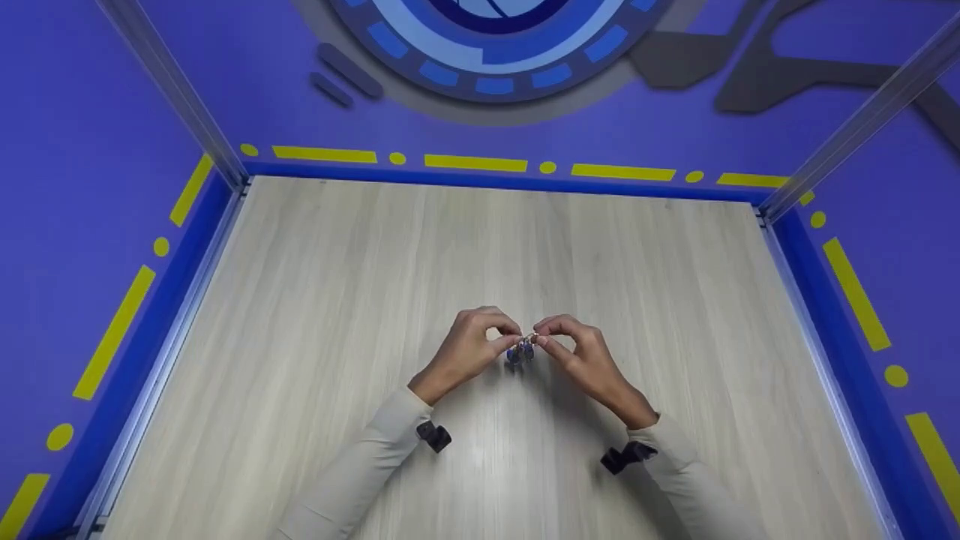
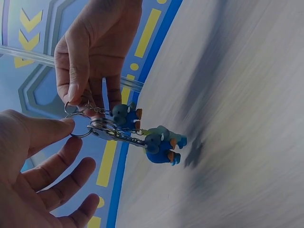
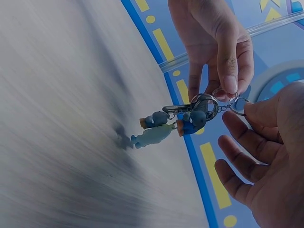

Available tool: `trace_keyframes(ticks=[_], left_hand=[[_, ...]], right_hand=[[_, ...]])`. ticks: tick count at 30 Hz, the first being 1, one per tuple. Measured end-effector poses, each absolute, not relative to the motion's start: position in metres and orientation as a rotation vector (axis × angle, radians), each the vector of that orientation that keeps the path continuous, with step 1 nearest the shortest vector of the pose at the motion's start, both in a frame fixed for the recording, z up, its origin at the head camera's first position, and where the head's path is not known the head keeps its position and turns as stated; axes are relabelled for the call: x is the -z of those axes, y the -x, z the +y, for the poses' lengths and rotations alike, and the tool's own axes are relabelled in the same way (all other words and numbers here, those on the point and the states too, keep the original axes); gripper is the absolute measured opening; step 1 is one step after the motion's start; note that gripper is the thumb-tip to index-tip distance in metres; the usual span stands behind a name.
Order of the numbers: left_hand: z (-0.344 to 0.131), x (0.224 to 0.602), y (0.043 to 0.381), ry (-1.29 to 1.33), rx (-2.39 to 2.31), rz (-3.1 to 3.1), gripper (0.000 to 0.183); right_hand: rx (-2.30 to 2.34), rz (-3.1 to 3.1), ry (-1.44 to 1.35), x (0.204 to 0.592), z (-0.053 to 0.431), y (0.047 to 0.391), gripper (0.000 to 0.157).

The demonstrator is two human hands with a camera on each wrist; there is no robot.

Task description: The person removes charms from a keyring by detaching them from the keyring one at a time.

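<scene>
Around a pale wood-grain tabletop [image 1: 360,255] we saw a blue wall [image 1: 255,82] marked with yellow dashes. Both forearms, in pale sleeves [image 1: 345,465], slanted inward, bringing the left hand [image 1: 466,346] and right hand [image 1: 591,364] nearly fingertip to fingertip above the wood. We found the left thumb and forefinger pressed together on a metal ring of the keyring [image 2: 103,124], the other three fingers loosely bent and holding nothing. The right thumb and forefinger likewise pinched a linked ring [image 3: 243,104] just beside the left fingertips, the remaining fingers loosely curled. Below both pinches, we saw a key [image 3: 176,109], blue elephant-like charms [image 2: 158,151] and a pale green charm [image 3: 154,136] dangling clear of the tabletop.
</scene>
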State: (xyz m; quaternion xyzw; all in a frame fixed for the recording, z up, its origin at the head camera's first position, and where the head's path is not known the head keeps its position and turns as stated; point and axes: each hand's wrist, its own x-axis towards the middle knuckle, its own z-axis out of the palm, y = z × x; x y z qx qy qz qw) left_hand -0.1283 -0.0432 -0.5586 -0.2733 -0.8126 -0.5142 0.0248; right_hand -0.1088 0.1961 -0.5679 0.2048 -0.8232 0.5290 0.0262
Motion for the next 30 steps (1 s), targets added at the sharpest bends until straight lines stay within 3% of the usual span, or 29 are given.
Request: trace_keyframes(ticks=[30], left_hand=[[-0.0403,0.5647,0.1274,0.700,1.675,-2.398,0.011]], right_hand=[[-1.687,-2.553,-0.591,0.5744,0.1964,0.1085,0.006]])
